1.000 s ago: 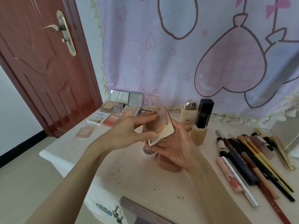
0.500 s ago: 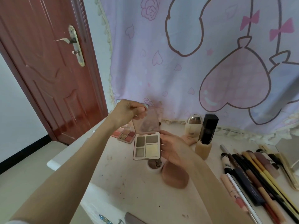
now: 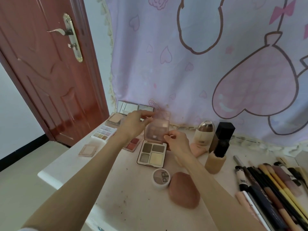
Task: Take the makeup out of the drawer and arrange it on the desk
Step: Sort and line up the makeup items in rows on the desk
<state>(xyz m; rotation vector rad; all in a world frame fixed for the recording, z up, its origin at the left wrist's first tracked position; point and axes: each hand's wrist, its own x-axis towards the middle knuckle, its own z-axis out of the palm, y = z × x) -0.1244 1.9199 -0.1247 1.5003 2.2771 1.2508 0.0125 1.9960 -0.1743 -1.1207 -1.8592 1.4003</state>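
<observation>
Palette position: the open four-pan eyeshadow palette with a rose-gold rim (image 3: 152,153) lies flat on the pale, stained surface (image 3: 133,197), its translucent pink lid (image 3: 157,131) raised upright at the far edge. Your left hand (image 3: 135,125) holds the lid's upper left corner with curled fingers. Your right hand (image 3: 177,141) pinches the lid's lower right edge between thumb and fingertips.

Behind the palette, two open mirrored compacts (image 3: 131,108) stand against the lilac heart-print curtain (image 3: 200,72). A pastel multi-pan palette (image 3: 105,132) and a closed pale square compact (image 3: 88,149) lie to the left. A small round white pot (image 3: 161,178) sits just in front of the palette, touching a brown teardrop sponge (image 3: 184,190). To the right stand a beige bottle with a silver cap (image 3: 204,133) and a foundation bottle with a black cap (image 3: 220,149). Pencils and brushes (image 3: 275,189) lie in a row at the far right.
</observation>
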